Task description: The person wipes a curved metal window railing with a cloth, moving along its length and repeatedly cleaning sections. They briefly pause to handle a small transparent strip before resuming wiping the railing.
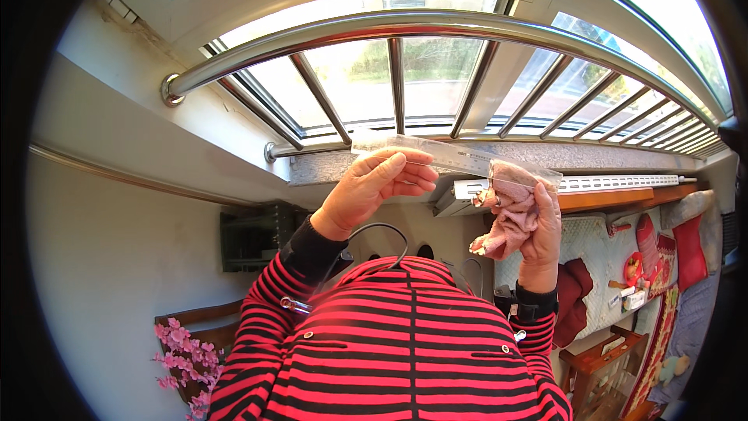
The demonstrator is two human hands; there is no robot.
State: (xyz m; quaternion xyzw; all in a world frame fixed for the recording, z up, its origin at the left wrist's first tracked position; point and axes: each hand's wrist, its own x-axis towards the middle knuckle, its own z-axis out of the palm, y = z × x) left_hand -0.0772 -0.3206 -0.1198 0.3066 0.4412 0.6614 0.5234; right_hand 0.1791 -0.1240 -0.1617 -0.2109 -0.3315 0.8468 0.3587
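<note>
A clear plastic ruler (456, 155) spans the space between my two hands, in front of the stone window sill. My left hand (380, 181) is at its left end, thumb and index finger pinched on it and the other fingers loosely curled. My right hand (540, 228) holds a crumpled pink cloth (511, 210) against the ruler's right part. The cloth folds over the ruler's lower edge and hangs below it. The right fingers are partly hidden behind the cloth and the ruler.
Beyond the ruler stands a metal railing (397, 85) before the windows, above a stone sill (318, 168). A white radiator (619, 182) is at the right, near a bed (590, 280) with cushions. Pink artificial blossoms (190, 356) are at lower left.
</note>
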